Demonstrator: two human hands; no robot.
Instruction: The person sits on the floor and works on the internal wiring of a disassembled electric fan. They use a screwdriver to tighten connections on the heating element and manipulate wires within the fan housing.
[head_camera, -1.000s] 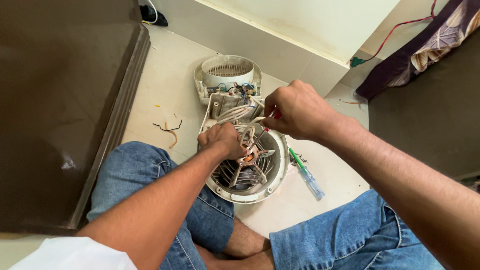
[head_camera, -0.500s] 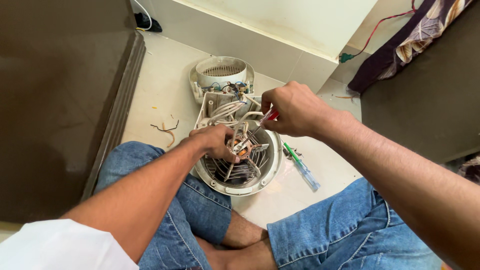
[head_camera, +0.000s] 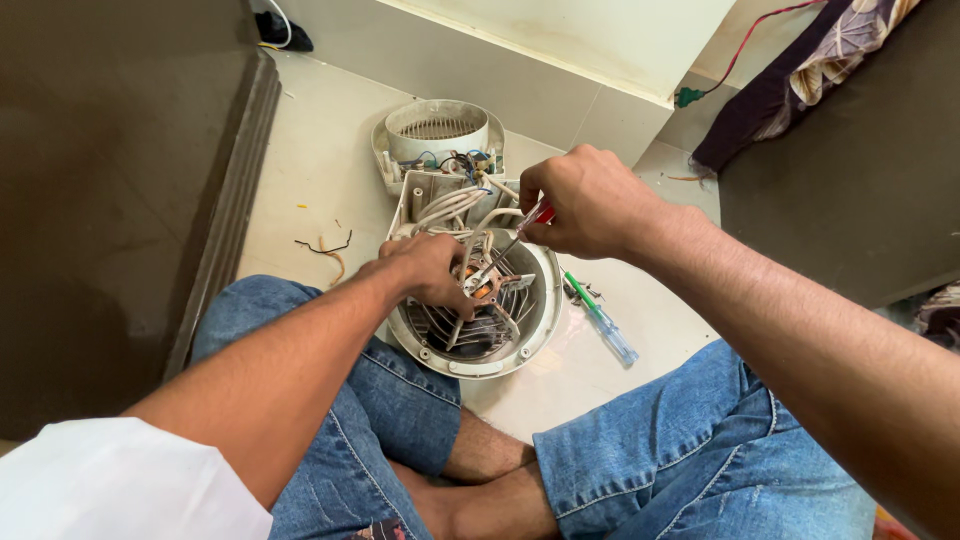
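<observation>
A round white fan heater (head_camera: 475, 300) lies opened on the floor (head_camera: 320, 180) between the person's knees, with its wires (head_camera: 450, 205) showing. The right hand (head_camera: 590, 200) is closed tight around a small red-handled screwdriver (head_camera: 520, 232), tip down in the middle of the heater. The left hand (head_camera: 425, 270) has curled fingers that rest on the metal parts inside. A green and clear screwdriver (head_camera: 600, 322) lies just beside the heater. Since half a second ago, both hands have hardly moved.

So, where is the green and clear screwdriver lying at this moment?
In the head view, the green and clear screwdriver lies on the floor, just right of the round heater housing, below the right hand.
</observation>
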